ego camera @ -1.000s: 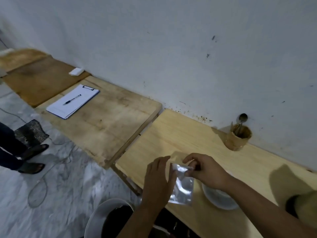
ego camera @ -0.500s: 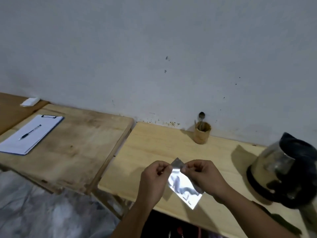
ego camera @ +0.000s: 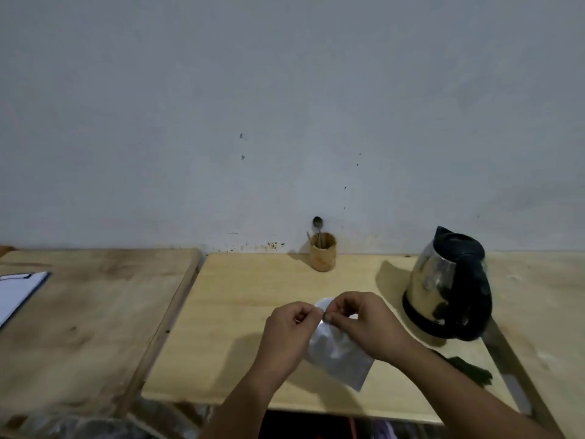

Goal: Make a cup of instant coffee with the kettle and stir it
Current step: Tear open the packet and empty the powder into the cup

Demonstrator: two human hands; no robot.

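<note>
Both hands pinch the top edge of a silvery coffee sachet [ego camera: 337,356] held above the pale wooden table [ego camera: 240,312]. My left hand [ego camera: 289,334] grips its upper left corner, my right hand [ego camera: 367,324] the part right beside it. A white cup [ego camera: 323,304] shows only as a rim behind my fingers. The steel kettle [ego camera: 446,285] with a black handle and lid stands on the table to the right. A spoon [ego camera: 317,226] stands in a wooden holder [ego camera: 322,256] by the wall.
A darker wooden table [ego camera: 95,312] adjoins on the left, with a clipboard of white paper [ego camera: 15,293] at its left edge. A grey wall [ego camera: 285,122] runs behind both tables. A dark cord [ego camera: 468,369] lies near the kettle base.
The view has swung right and straightened, bringing the kettle fully into sight. Both hands stay pinched on the sachet top, now closer together over the cup.
</note>
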